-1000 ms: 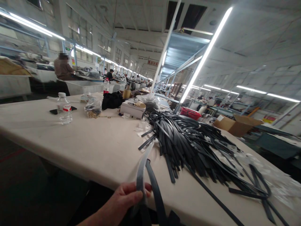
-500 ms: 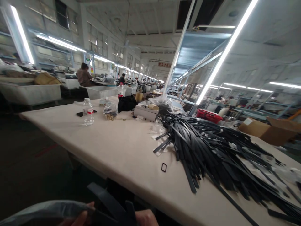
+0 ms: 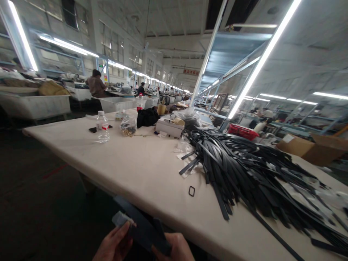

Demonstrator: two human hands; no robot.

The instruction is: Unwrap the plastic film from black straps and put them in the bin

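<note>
At the bottom edge, below the table's front edge, my left hand (image 3: 114,244) and my right hand (image 3: 175,248) both grip one black strap (image 3: 141,226). Its grey end sticks out by my left thumb. A small black rectangular buckle ring (image 3: 191,191) lies alone on the beige table (image 3: 130,163), just beyond my hands. To the right of the ring spreads a big heap of black straps (image 3: 244,170), with single straps trailing toward the table's front right.
Further back on the table stand a water bottle (image 3: 103,127), a dark phone (image 3: 94,129), a clear bag of metal parts (image 3: 127,127), a black bag (image 3: 146,117) and a white box (image 3: 169,128). A cardboard box (image 3: 307,148) sits at right. A person (image 3: 95,85) sits far left.
My view swung left and the strap I held over the table edge came down below it. My right hand joined the left on the strap. The buckle ring came into sight.
</note>
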